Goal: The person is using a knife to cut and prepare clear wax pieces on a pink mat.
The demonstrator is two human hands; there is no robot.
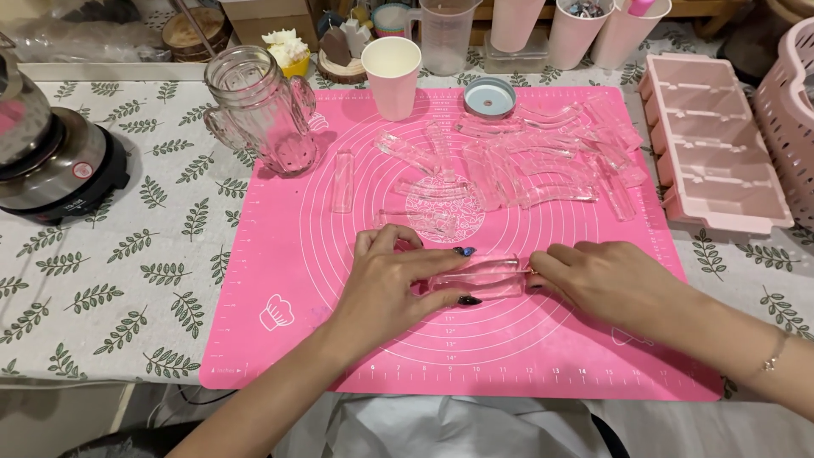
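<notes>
I am holding a clear, oblong mould piece (476, 277) between my two hands; it is lying flat and lengthwise, parallel to the near edge of the pink mat (271, 254), roughly midway between its left and right edges.

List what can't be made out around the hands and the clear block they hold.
Head view only:
- Clear block: its left end is covered by the left hand, its right end by the right hand.
- Right hand's fingertips: curled behind the block, so its grip is unclear.
- Pile of clear pieces: see-through and overlapping, cannot be counted.
- Pink basket: cut off by the right edge.
</notes>
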